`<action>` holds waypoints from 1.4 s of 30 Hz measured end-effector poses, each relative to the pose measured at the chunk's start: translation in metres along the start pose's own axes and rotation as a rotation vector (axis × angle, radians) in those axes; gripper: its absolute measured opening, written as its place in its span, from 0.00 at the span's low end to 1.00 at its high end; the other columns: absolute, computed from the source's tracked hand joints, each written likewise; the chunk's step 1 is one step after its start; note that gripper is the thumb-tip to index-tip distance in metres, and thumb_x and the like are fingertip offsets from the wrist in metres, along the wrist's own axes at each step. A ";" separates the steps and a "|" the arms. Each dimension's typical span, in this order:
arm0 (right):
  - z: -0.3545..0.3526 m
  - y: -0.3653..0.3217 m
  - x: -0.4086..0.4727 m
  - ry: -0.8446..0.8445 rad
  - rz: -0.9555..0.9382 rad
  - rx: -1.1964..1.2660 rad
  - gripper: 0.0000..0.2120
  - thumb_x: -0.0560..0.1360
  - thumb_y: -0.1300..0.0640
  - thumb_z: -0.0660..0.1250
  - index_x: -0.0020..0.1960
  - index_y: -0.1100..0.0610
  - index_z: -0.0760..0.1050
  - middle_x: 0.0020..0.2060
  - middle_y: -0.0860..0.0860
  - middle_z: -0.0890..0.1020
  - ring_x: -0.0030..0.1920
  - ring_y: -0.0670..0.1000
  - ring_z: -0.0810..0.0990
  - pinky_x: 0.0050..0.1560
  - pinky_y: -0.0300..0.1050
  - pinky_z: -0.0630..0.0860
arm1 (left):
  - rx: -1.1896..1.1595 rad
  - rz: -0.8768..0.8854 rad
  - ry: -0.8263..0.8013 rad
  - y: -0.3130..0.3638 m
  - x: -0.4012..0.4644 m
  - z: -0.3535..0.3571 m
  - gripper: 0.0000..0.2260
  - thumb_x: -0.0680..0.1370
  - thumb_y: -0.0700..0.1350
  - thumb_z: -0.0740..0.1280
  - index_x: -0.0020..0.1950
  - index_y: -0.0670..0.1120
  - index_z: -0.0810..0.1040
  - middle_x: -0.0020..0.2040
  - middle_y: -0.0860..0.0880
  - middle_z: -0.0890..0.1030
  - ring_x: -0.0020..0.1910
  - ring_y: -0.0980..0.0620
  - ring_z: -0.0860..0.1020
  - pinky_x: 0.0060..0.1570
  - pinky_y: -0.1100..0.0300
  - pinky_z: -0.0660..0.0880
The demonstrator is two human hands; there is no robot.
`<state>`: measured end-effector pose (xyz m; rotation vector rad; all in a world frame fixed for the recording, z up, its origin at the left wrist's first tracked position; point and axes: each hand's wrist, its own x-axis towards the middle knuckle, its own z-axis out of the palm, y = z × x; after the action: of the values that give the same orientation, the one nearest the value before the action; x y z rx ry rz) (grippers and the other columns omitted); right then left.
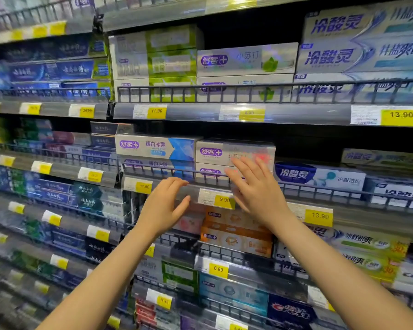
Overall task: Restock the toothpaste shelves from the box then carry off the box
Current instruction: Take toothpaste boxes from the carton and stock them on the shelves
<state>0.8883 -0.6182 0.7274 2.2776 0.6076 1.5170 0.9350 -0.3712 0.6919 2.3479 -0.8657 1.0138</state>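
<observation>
Both hands reach toward the middle shelf's front rail (pixel 177 173). Left hand (pixel 163 206) hangs loosely curled, grasping nothing, at the price strip (pixel 215 198); right hand (pixel 256 186), fingers straight, touches the red-marked toothpaste carton (pixel 235 152) stacked at the shelf's front edge.

Price tags (pixel 400 117) read 13.90, 11.90, 9.90; carton (pixel 289 310) says Crest.

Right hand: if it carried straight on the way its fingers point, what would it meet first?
Most likely the red-marked toothpaste box above the wire rail; the right hand has fingers overlapping its front, though contact is unclear.
</observation>
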 end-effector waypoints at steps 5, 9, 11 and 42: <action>0.003 -0.038 -0.012 -0.010 -0.065 0.236 0.23 0.68 0.57 0.72 0.62 0.59 0.74 0.62 0.60 0.75 0.64 0.58 0.67 0.68 0.57 0.62 | 0.038 -0.105 -0.028 -0.008 -0.042 -0.009 0.24 0.76 0.58 0.54 0.63 0.44 0.73 0.57 0.49 0.76 0.56 0.50 0.74 0.52 0.59 0.70; 0.014 -0.094 -0.020 -0.119 -0.157 0.479 0.22 0.66 0.58 0.71 0.59 0.60 0.75 0.58 0.60 0.78 0.59 0.58 0.71 0.60 0.56 0.72 | 0.106 -0.234 -0.091 -0.013 -0.103 -0.018 0.24 0.76 0.58 0.54 0.63 0.44 0.74 0.55 0.48 0.78 0.53 0.49 0.76 0.50 0.57 0.73; 0.025 -0.129 -0.025 -0.240 -0.180 0.618 0.22 0.67 0.58 0.74 0.59 0.61 0.75 0.56 0.59 0.78 0.56 0.59 0.76 0.55 0.54 0.76 | 0.174 -0.323 -0.135 -0.015 -0.144 -0.026 0.22 0.77 0.57 0.56 0.62 0.44 0.74 0.53 0.47 0.78 0.49 0.49 0.77 0.46 0.57 0.73; -0.406 -0.832 -0.105 -0.669 -1.513 1.315 0.22 0.79 0.50 0.58 0.72 0.50 0.62 0.66 0.49 0.68 0.67 0.54 0.67 0.60 0.48 0.71 | 0.689 -2.029 0.028 0.306 -0.856 -0.403 0.18 0.77 0.55 0.61 0.62 0.48 0.74 0.57 0.50 0.76 0.56 0.50 0.75 0.52 0.56 0.73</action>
<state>0.3415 0.0532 0.3828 1.5281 2.5945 -0.5489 0.0689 -0.0287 0.3420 2.0532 1.8753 0.2589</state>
